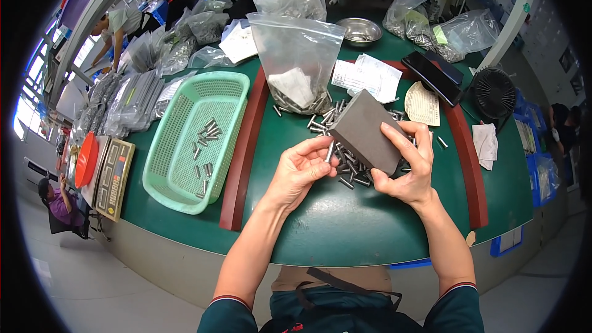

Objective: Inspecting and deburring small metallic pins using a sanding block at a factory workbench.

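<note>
My left hand (296, 172) pinches a small metal pin (330, 152) between thumb and fingers, beside the near left corner of a dark grey block (367, 131). The block is gripped along its right side by my right hand (410, 163) and held tilted over the table. Under and around it lies a loose pile of similar metal pins (346, 180), partly hidden by the block and my hands. More pins lie in a green perforated plastic basket (161, 190) to the left. Behind the pile stands an open clear plastic bag (296, 43) with pins at its bottom.
Dark red bars (239, 172) frame the work area on the green table (351, 234). A phone (433, 79), paper slips (370, 77) and a black fan (493, 94) lie to the right. A scale (113, 179) and bagged parts stand left; a metal bowl (359, 31) sits at the back.
</note>
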A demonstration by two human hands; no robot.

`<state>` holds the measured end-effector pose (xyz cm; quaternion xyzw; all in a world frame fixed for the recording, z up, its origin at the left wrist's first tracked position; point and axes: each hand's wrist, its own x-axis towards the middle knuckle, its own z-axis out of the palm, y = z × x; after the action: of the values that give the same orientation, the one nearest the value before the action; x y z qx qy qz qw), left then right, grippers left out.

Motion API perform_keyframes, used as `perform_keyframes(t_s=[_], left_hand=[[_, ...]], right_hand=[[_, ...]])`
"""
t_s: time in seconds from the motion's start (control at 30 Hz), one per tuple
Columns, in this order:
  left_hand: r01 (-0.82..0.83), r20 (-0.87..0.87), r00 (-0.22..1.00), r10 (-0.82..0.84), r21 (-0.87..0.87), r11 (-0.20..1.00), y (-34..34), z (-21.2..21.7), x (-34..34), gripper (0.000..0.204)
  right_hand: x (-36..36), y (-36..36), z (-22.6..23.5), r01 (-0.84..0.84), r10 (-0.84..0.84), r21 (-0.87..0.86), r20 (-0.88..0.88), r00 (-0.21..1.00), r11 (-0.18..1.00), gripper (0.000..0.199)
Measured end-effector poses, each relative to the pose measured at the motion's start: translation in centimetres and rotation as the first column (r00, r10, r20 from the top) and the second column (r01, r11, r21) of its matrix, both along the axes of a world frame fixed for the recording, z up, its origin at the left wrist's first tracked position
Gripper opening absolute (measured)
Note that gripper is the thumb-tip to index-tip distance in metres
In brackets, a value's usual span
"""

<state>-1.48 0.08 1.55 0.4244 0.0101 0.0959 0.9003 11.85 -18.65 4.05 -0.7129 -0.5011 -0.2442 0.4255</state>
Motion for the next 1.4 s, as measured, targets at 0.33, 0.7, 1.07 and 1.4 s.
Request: perform_keyframes(t_s=[0.33,0.7,1.07,1.4], left_hand=[[-0.049,0.102,0.993,0.051,-0.025,0.998,0.1,-0.5,0.0,0.042],[-0.120,0.052,0.992,0.115,0.116,0.986,-0.8,0.7,0.0,0.036],[-0.080,0.012,0.997,0.080,0.231,0.970,-1.9,0.0,0.2,0.034],[-0.210,0.033,0.978,0.208,0.127,0.969,-1.5,2.0,-0.1,0.031]], right_hand=[[-0.6,0.0,0.2,-0.064,0.064,0.045,0.010,0.998,0.997,0.069],[-1.3,0.4,0.5,-0.132,0.132,-0.026,0.015,0.991,0.991,0.069],[-1.5,1.6,0.7,-0.095,0.097,0.093,-0.018,0.995,0.991,0.070],[-1.6,0.8,0.5,-0.126,0.126,-0.013,0.016,0.992,0.992,0.068]])
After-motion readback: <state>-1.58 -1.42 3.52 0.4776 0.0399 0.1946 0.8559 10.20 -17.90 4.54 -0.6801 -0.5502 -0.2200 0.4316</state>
